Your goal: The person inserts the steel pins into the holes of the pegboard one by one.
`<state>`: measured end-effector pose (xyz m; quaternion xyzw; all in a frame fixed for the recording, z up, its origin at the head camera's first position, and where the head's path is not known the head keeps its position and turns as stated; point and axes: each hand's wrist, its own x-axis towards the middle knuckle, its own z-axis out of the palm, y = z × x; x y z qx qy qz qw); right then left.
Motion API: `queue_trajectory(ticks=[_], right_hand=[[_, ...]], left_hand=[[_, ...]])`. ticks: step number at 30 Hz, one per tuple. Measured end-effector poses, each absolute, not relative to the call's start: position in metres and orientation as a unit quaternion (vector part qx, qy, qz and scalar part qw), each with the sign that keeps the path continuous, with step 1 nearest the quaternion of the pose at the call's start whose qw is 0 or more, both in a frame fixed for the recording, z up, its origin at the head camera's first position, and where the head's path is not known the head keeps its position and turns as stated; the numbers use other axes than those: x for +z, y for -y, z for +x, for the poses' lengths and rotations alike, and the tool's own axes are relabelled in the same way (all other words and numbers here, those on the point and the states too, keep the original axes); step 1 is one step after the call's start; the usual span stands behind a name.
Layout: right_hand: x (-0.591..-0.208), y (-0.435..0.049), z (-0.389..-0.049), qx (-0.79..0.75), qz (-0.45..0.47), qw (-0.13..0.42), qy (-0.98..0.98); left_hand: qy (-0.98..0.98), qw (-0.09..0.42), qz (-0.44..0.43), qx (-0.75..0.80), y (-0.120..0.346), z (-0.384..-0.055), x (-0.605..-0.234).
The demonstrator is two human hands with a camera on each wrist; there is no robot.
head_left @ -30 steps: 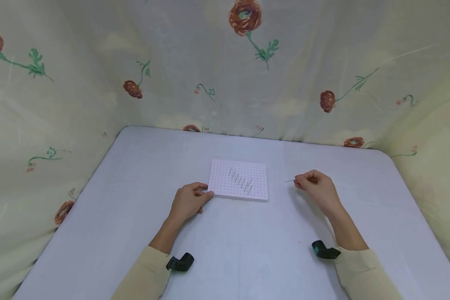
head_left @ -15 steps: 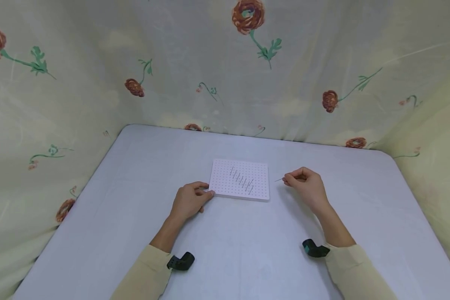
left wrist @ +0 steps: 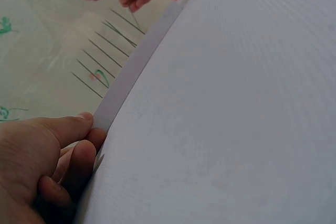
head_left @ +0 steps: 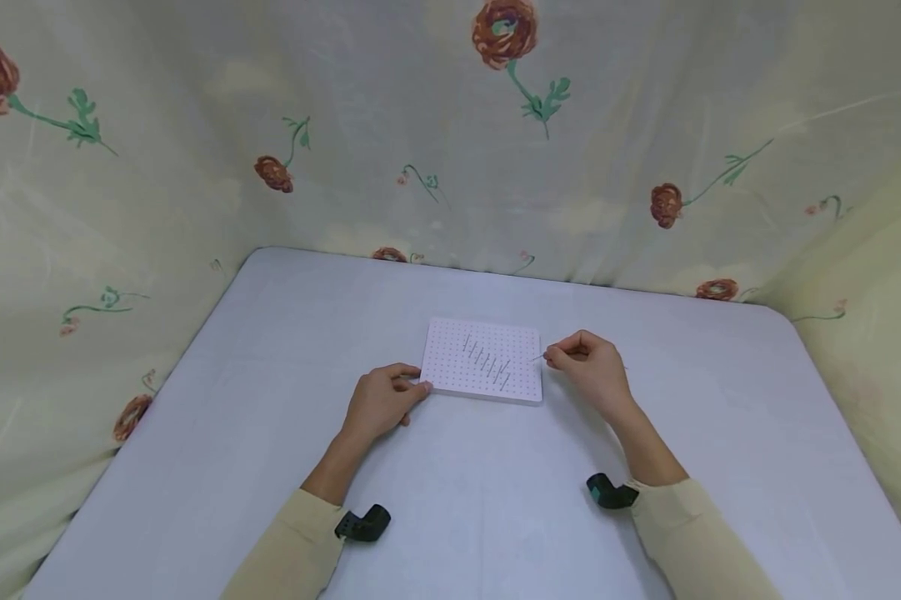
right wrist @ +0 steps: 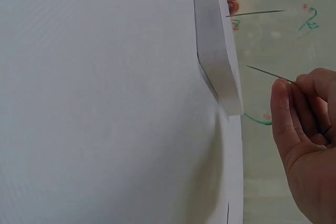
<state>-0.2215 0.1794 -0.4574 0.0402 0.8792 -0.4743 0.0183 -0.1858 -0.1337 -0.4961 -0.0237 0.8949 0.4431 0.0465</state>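
Observation:
A white board (head_left: 446,371) with rows of small holes lies flat on the table. Several thin metal pins (left wrist: 99,64) stand in it, in a slanting row. My left hand (head_left: 378,404) holds the board's near left corner between thumb and fingers. Between thumb and index finger my right hand (head_left: 594,375) pinches another thin metal pin (right wrist: 270,74). Its free tip points left over the board's right edge, above the surface. In the right wrist view, the hand is just beyond the board's corner.
The table (head_left: 435,492) has a white cover and rounded far corners. A flower-patterned curtain (head_left: 585,150) hangs behind it and along both sides. Each wrist wears a black device, such as the right one (head_left: 611,492).
My right hand has moved left with the pin, from beside the board to its right edge. My left hand keeps its place at the board's corner. The camera view has shifted slightly.

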Motion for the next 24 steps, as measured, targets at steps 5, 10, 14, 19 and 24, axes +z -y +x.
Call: queue_trajectory(ticks=[5,10,14,19,24], right_hand=[[-0.457,-0.171,-0.225,-0.458,0.029,0.017,-0.888],[-0.458,-0.165,-0.226,-0.451,0.033,0.024,-0.891],[-0.460,-0.161,-0.227,-0.442,0.035,0.026,-0.896],[-0.460,-0.158,-0.227,-0.430,0.024,0.024,-0.902],[-0.457,-0.154,-0.228,-0.418,0.012,0.018,-0.908]], left_hand=[[-0.895,0.050,-0.026,0.442,0.133,-0.186,-0.495],[-0.896,0.053,-0.030,0.441,0.132,-0.185,-0.494],[-0.894,0.054,-0.030,0.444,0.133,-0.185,-0.494],[-0.894,0.055,-0.030,0.444,0.133,-0.185,-0.495],[-0.895,0.054,-0.030,0.443,0.133,-0.185,-0.495]])
